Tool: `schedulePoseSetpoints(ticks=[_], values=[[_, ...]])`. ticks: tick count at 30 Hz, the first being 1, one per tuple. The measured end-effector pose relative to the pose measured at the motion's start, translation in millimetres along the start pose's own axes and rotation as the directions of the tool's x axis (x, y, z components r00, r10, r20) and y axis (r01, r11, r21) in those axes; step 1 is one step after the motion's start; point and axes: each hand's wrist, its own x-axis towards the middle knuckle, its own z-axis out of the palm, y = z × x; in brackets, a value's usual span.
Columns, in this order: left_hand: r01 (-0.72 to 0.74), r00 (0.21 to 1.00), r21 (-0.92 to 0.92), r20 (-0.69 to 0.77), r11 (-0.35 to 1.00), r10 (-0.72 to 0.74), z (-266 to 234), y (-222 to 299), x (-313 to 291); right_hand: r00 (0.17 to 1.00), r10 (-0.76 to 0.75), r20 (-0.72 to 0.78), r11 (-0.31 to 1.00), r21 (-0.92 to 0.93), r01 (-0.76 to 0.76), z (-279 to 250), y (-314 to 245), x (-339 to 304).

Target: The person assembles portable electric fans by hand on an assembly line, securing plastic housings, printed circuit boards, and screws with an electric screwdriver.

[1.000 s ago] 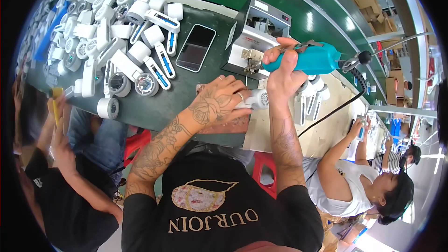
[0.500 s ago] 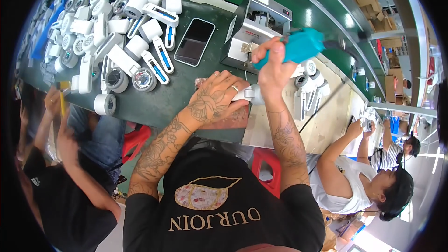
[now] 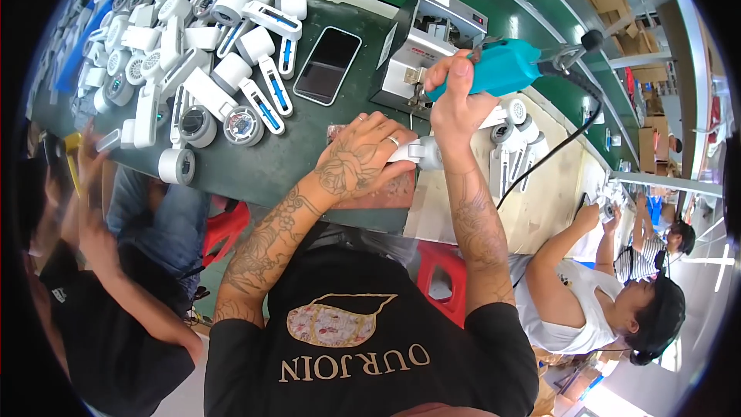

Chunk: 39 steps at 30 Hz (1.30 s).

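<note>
My right hand (image 3: 457, 112) is wrapped round a teal electric screwdriver (image 3: 500, 68), its black cord trailing to the right. The driver's tip end is at the front of a grey metal screw feeder (image 3: 407, 55), though the bit itself is hard to make out. Beneath my left hand (image 3: 356, 156), a white handheld fan (image 3: 417, 153) lies pressed down, its head poking out to the right under my right wrist. My left palm and fingers cover most of its handle. A reddish mat (image 3: 390, 194) sits under that hand.
Many white fans (image 3: 204, 96), some with opened handles, are heaped at the left. A phone (image 3: 328, 66) lies beside them. More fans (image 3: 509, 135) rest on cardboard (image 3: 455, 205) at the right. Co-workers sit on both sides; the left one holds a yellow-handled tool (image 3: 73, 158).
The screwdriver has shifted slightly right and is less blurred, with its cord now in plain sight. My left hand still presses on the fan. The left co-worker's hands and yellow tool have moved.
</note>
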Motion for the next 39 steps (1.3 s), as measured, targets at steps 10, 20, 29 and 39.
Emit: schedulePoseSetpoints(ticks=[10, 20, 29, 39], values=[[0.003, 1.0, 0.01, -0.016, 1.0, -0.002, -3.6, -1.4, -1.7, 0.999, -0.019, 0.027, 0.999, -0.026, 0.02, 6.1, -39.3, 5.5], [-0.045, 0.994, 0.03, -0.095, 0.999, 0.047, -0.1, -1.9, -2.6, 1.0, -0.002, 0.028, 1.0, -0.006, 0.002, 2.3, -6.0, -3.9], [0.015, 1.0, 0.017, 0.001, 1.0, -0.015, -1.9, -1.6, 0.9, 0.988, 0.153, -0.026, 0.987, 0.042, -0.152, -25.0, -40.5, -37.6], [0.012, 1.0, 0.013, -0.01, 1.0, -0.012, 3.7, -3.8, 0.5, 0.988, 0.154, 0.026, 0.988, 0.006, -0.154, -31.4, -21.1, -47.5]])
